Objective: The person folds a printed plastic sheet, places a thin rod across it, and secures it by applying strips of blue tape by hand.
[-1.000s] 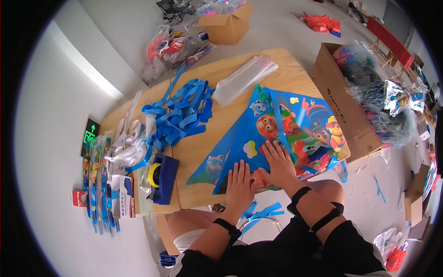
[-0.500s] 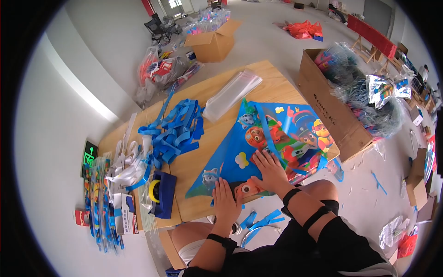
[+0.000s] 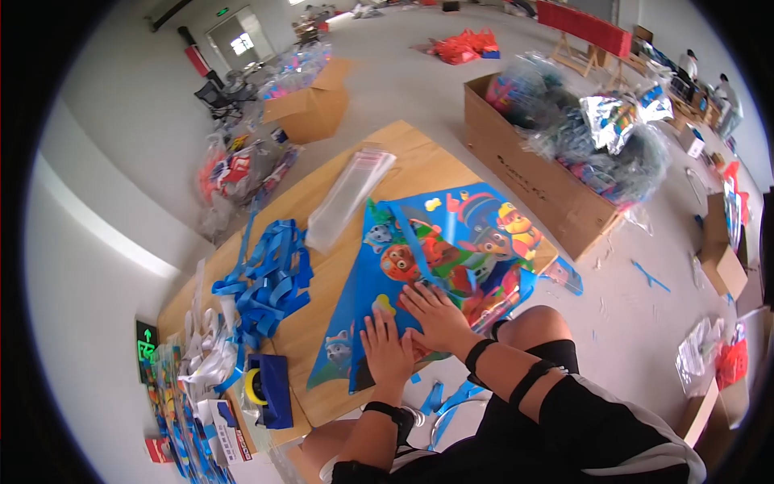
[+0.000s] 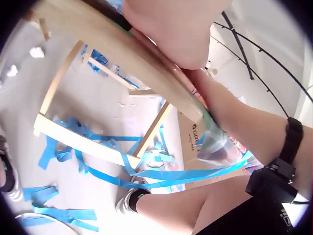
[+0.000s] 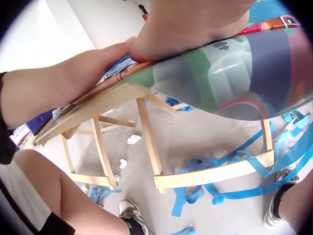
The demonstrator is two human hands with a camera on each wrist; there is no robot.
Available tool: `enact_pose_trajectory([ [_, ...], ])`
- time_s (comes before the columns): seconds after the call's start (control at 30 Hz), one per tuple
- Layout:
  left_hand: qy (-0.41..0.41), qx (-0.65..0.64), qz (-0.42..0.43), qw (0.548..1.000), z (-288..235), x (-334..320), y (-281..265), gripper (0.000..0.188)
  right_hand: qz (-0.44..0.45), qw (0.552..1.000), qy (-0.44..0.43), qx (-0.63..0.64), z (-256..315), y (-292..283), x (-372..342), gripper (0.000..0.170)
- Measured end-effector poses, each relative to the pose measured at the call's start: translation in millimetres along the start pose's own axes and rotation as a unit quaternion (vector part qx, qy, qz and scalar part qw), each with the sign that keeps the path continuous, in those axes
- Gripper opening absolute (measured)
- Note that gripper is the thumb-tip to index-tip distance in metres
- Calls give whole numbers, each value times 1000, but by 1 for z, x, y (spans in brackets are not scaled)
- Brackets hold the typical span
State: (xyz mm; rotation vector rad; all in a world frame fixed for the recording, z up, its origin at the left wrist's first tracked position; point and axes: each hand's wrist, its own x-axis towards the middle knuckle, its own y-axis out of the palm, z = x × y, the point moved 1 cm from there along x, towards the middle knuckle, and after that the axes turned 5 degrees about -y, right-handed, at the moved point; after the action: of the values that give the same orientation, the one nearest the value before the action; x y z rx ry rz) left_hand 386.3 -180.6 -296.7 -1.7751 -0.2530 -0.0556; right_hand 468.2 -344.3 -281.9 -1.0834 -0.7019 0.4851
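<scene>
A blue printed plastic sheet with cartoon dogs lies folded on the wooden table. My left hand rests palm down on its near part, fingers spread and pointing away from me. Just to the right, my right hand presses flat on the same sheet, its fingers angled up and left. Over the table's edge hangs part of the sheet, seen in the right wrist view. Both wrist views show the heels of the left hand and the right hand on top; their fingertips are hidden there.
Blue ribbon is heaped at the left, near a tape dispenser and white strips. Clear plastic bags lie at the back. A large carton of wrapped items stands beyond the right edge. Ribbon scraps litter the floor.
The head view has swung right and upward. My left hand has moved off the sheet's near edge and farther up over it; my right hand stays flat on it.
</scene>
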Motion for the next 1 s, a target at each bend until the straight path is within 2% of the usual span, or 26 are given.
enact_pose_trajectory([
  [0.03,-4,-1,6,1000,0,0,0,74,3,1000,3,3,0,-2,-1,78],
  [0.07,0,-6,9,1000,-1,1,0,74,6,1000,8,-1,0,-5,0,78],
  [0.13,-1,12,3,1000,-1,0,-1,76,-16,999,11,39,-1,-4,0,72],
  [0.17,-4,6,5,1000,-2,1,-1,78,-59,997,4,57,-2,-6,-2,58],
  [0.2,-1,2,6,1000,-2,2,-3,78,-58,997,7,53,-6,-7,-4,58],
  [0.27,4,15,4,1000,-3,0,-5,79,-63,961,-36,267,-18,-9,-9,45],
  [0.3,3,20,11,1000,-4,1,-6,81,-128,949,-39,285,-11,-41,-13,36],
  [0.37,5,21,8,1000,-3,1,-4,81,-203,960,-56,182,-33,-83,-30,33],
  [0.4,3,27,2,1000,-2,1,-2,81,-264,951,-25,158,-52,-93,-35,31],
  [0.43,-1,24,7,1000,-2,-1,-2,81,-262,946,69,180,-76,-102,-46,32],
  [0.47,-1,28,7,1000,-3,0,-2,81,-280,942,135,124,-84,-120,-50,33],
  [0.53,-1,32,7,999,-3,0,-2,82,-89,981,159,60,-101,-135,-63,40],
  [0.57,-2,36,9,999,-3,0,-3,81,-88,981,161,59,-100,-131,-71,40],
  [0.63,0,38,9,999,-3,1,-2,81,-4,993,-3,-115,-90,-110,-93,51],
  [0.67,1,41,5,999,-3,1,-2,81,-5,993,-2,-118,-89,-102,-100,51],
  [0.73,4,44,-2,999,-3,0,-2,81,81,983,55,-156,-85,-88,-108,65],
  [0.83,-1,37,-1,999,-7,1,-6,80,60,985,81,-140,-88,-77,-117,69],
  [1.0,-2,38,2,999,-5,1,-6,79,37,984,76,-158,-91,-79,-131,68],
])
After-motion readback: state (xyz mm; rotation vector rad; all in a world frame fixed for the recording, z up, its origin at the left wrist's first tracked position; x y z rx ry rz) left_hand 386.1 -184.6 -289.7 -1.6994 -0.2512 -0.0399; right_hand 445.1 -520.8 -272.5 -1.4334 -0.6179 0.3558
